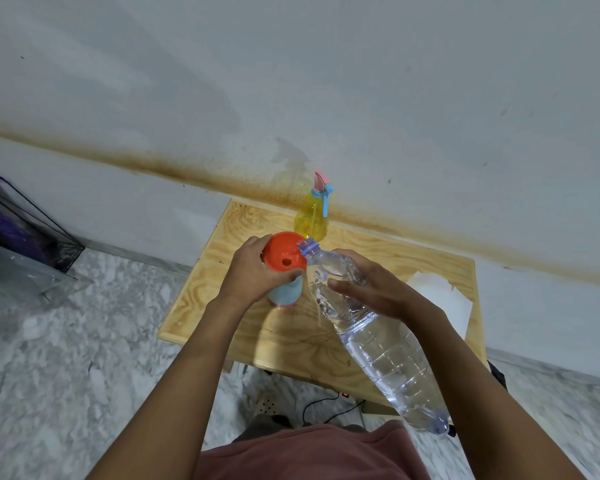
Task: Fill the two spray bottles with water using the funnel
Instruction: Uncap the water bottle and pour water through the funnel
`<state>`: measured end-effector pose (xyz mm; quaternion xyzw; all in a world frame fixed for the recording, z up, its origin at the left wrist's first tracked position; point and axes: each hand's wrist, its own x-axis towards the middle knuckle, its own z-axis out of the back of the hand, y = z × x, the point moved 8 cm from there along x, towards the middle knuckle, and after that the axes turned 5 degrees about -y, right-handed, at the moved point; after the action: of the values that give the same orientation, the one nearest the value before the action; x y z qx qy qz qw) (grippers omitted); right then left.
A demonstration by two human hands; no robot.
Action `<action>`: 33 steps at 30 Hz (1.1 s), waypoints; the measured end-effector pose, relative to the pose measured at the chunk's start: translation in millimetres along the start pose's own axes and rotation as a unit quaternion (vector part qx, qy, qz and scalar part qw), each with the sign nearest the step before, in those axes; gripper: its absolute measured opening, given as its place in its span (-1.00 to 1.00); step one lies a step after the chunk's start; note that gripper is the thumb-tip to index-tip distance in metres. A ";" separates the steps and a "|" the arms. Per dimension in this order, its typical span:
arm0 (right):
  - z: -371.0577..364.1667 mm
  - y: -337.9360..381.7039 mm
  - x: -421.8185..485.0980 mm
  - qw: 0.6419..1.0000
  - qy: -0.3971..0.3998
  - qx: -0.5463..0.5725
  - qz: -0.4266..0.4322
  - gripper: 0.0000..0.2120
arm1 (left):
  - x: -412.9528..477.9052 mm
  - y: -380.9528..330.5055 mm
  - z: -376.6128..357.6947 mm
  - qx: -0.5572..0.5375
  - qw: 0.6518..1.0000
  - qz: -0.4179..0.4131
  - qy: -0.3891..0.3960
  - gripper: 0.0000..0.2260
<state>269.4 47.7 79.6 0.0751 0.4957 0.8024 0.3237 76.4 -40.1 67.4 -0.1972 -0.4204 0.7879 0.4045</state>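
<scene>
An orange funnel [283, 254] sits in the neck of a light blue spray bottle [286, 292] standing on the small wooden table [326, 327]. My left hand [255, 268] grips the funnel and bottle top. My right hand [378, 285] holds a large clear water bottle [381, 341], tilted, with its open mouth over the funnel's rim. A yellow spray bottle [310, 216] with its pink and blue trigger head on stands behind, near the wall.
White paper [440, 299] lies on the table's right side. The table stands against a stained white wall. Clear plastic bags [18, 244] sit on the marble floor at left. Black cables and a power strip [329, 403] lie under the table.
</scene>
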 end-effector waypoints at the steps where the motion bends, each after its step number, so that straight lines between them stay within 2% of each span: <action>1: 0.0 0.0 0.2 1.000 0.001 0.001 -0.001 -0.46 | 0.2 0.3 -0.2 -0.001 1.000 0.001 0.000 -0.24; 8: -1.0 1.0 0.9 1.000 0.003 -0.005 0.005 -0.42 | 0.0 -0.8 0.3 -0.004 1.000 -0.002 -0.003 -0.27; 22: -2.7 3.0 1.0 1.000 0.006 -0.002 0.004 -0.46 | 2.1 1.7 0.0 0.005 1.000 -0.002 -0.005 -0.26; 33: 1.1 15.4 -3.3 0.999 -0.019 -0.013 0.042 -0.46 | 2.8 2.8 -0.6 0.000 1.000 -0.001 0.002 -0.29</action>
<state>265.6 42.0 93.8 0.1066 0.4755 0.8202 0.2996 73.8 -38.5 64.8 -0.1984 -0.4201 0.7869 0.4062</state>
